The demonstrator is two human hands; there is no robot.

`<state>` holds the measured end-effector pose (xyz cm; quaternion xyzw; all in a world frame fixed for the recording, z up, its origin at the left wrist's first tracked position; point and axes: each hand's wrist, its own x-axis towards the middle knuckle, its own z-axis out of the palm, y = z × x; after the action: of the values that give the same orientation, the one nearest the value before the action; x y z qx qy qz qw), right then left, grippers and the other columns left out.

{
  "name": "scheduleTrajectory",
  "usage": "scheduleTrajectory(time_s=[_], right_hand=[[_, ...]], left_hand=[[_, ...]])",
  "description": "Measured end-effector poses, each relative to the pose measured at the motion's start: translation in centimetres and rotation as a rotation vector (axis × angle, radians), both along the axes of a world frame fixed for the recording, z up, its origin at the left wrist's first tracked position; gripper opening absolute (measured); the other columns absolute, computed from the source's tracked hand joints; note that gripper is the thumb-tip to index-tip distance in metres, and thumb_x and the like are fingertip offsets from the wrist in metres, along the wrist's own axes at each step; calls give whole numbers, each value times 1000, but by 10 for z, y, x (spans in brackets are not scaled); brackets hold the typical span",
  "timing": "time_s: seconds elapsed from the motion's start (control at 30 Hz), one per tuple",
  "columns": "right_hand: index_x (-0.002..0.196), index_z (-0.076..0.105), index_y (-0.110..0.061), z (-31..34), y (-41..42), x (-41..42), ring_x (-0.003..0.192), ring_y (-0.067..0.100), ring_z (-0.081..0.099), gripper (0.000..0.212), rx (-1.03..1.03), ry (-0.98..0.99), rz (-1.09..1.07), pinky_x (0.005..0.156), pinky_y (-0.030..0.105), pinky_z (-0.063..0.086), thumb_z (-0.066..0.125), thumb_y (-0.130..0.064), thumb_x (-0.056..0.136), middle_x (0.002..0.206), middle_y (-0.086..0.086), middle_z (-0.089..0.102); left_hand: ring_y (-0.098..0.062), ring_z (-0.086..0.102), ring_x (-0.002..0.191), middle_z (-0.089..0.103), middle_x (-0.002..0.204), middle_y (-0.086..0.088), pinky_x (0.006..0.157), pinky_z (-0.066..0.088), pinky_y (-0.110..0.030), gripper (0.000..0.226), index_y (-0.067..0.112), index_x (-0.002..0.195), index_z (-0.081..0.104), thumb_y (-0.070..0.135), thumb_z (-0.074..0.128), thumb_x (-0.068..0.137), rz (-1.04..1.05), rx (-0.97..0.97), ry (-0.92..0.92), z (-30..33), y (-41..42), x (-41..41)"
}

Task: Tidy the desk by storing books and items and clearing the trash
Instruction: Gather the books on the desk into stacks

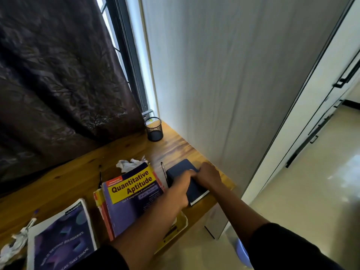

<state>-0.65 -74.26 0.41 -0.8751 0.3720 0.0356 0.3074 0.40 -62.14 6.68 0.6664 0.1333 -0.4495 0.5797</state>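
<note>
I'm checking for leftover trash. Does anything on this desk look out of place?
Yes. Crumpled paper lies behind the Quantitative Aptitude book, and more crumpled paper sits at the desk's near left edge.

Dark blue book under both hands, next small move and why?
Probably lift the dark blue hardcover book off the wooden desk. Left hand and right hand both lie on it near the desk's right edge, so it looks ready to carry to storage.
</note>
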Motion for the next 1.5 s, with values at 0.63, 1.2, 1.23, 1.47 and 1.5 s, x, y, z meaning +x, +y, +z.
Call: scheduleTrajectory(time_s=[0.63,1.2,1.23,1.47,1.5], right_hand=[[104,68,-2,10,-1,0,76,26,68,28,579,-271,-413,63,33,52,56,-26,95,88,14,70],[115,55,-9,42,121,28,96,36,69,41,633,-415,-65,75,47,59,78,-32,89,108,19,69],[112,56,-11,39,131,32,96,37,70,41,612,-404,-52,79,51,60,80,-33,87,108,19,69],[115,67,-20,33,166,49,95,37,69,48,190,-332,175,86,48,56,76,-56,84,106,14,73],[116,69,-17,35,168,50,94,37,69,46,150,-332,209,83,44,54,73,-54,87,105,15,73]], left_hand=[[-22,70,91,67,103,-7,83,63,-41,60,16,117,51,23,90,71,80,-14,-297,-1,-9,8],[-22,70,83,75,91,-3,71,58,-37,34,17,100,73,35,68,72,265,107,-457,7,154,33],[-23,70,86,75,96,-5,74,58,-38,35,15,103,73,36,66,75,266,150,-478,7,163,34],[-28,61,116,61,132,-9,94,55,-42,49,16,140,51,24,59,92,143,315,-528,-6,203,37],[-28,61,118,61,132,-9,96,55,-43,49,15,140,51,23,59,92,141,326,-545,-6,205,35]])
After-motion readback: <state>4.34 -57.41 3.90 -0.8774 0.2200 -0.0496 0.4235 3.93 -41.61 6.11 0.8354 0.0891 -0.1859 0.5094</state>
